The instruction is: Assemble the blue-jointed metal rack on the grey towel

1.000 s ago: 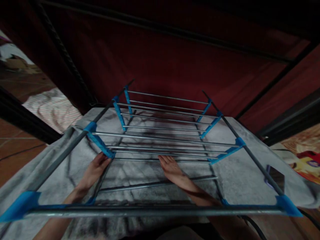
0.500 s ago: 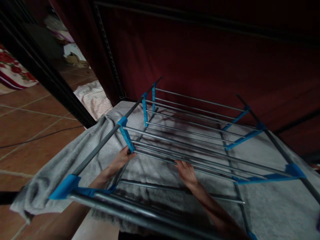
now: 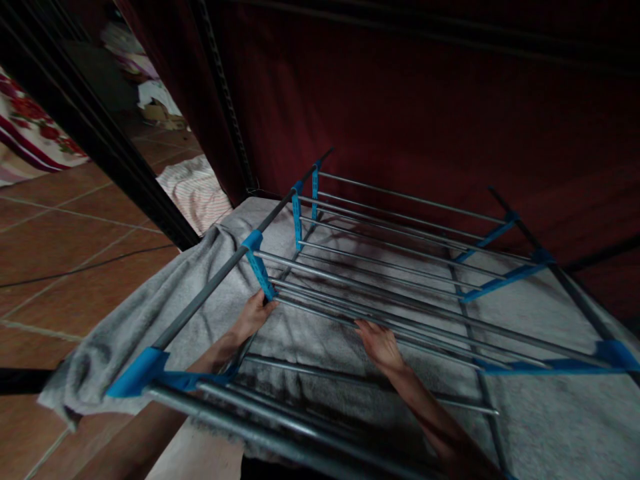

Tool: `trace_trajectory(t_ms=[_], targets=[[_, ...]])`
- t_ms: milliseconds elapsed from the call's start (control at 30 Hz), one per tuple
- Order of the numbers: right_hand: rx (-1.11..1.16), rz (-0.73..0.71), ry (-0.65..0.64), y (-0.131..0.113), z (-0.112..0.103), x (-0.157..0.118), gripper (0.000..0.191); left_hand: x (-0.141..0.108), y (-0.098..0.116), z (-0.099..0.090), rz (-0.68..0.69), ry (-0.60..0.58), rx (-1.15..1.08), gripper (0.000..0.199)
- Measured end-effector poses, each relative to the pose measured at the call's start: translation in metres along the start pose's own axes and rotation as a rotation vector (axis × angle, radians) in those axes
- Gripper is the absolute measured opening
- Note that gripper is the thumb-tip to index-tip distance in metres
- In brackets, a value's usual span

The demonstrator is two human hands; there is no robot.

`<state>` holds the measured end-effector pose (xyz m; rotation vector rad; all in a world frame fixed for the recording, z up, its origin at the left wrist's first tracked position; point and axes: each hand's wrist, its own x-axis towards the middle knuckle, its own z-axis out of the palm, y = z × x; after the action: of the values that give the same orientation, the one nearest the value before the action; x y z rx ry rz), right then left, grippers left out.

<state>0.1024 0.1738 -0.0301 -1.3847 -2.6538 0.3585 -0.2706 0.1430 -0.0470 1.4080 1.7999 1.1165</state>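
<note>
A shoe-rack-like frame (image 3: 350,283) lay on a gray blanket (image 3: 165,293), both hands inside it.
The left hand (image 3: 254,316) had its grip closed around the lower end of a blue bracket (image 3: 259,270), beside the side pole. The right hand (image 3: 381,343) reached in with its fingertips against the lowest rod (image 3: 315,312) of that tier; whether its grip was closed on the rod, I could not tell. Nearer the person, a single metal rod (image 3: 320,373) lay crosswise, its right end reaching past the lower side pole. Behind the frame stood a dark red panel (image 3: 425,120); to the left, a striped cloth (image 3: 195,190) lay on the tiled floor (image 3: 100,247).
</note>
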Motion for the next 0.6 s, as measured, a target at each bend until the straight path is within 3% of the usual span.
trace_trajectory(t_ms=[267, 600], targets=[[0.045, 0.061, -0.146, -0.002, -0.01, 0.003, 0.038, -0.002, 0.001, 0.002, 0.014, 0.034, 0.049, 0.023], [0.069, 0.092, -0.162, -0.005, -0.009, 0.008, 0.039, -0.001, 0.004, 0.004, 0.029, 0.063, 0.029, 0.023]])
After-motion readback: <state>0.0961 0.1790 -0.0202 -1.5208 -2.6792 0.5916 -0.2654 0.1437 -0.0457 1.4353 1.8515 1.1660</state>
